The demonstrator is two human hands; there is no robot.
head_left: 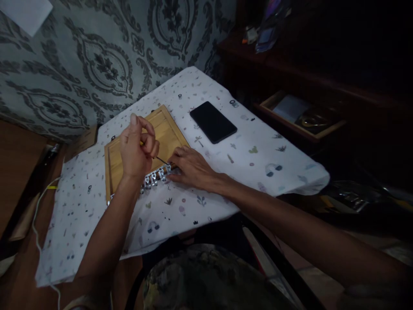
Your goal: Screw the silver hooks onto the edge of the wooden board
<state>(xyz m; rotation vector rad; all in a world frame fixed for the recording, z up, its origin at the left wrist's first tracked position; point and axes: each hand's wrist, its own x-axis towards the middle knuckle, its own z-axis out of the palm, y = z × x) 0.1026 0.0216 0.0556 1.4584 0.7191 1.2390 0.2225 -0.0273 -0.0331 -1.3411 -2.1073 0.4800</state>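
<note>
A framed wooden panel, like a small cabinet door, lies on the cloth-covered table. Along its near edge runs a row of shiny metal brackets. My left hand is above the panel, fingers curled round the yellow handle of a thin screwdriver and thumb raised. The shaft slants down to the right, its tip at a bracket near the panel's edge. My right hand is closed at that same edge, thumb in front and fingers over the top, on the bracket by the tip. Its fingers partly hide the contact.
A black phone or tablet lies beyond my right hand on the patterned tablecloth. Cardboard stands at the table's left by the wall. A drawer stands open on the right. A white cable hangs at the left.
</note>
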